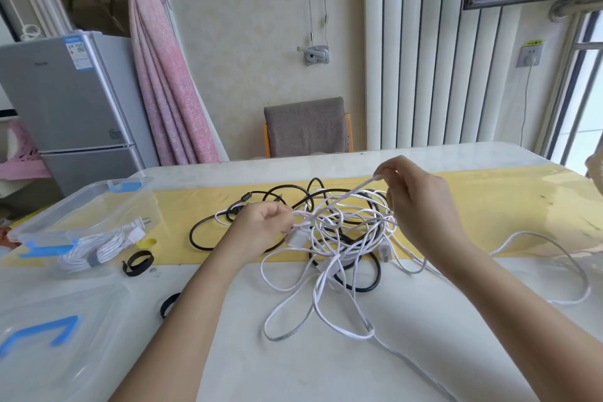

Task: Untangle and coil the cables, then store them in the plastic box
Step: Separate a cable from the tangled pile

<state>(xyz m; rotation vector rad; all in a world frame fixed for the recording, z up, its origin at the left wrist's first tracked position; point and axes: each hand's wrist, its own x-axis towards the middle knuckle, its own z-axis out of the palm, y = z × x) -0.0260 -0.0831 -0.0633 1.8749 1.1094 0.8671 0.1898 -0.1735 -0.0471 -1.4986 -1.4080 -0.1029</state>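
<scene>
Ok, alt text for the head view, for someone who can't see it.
A person's left hand and right hand each pinch a white strand in a tangle of white and black cables on the table. At left, an open plastic box holds one coiled white cable.

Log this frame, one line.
step: untangling | left hand: pinches white tangle | right hand: lifts white strand | black cable: mixed in | box: one coil inside

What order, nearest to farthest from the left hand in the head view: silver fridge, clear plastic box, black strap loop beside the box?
1. Black strap loop, just left of the left hand.
2. Clear plastic box, farther left.
3. Silver fridge, behind the table, left.
</scene>
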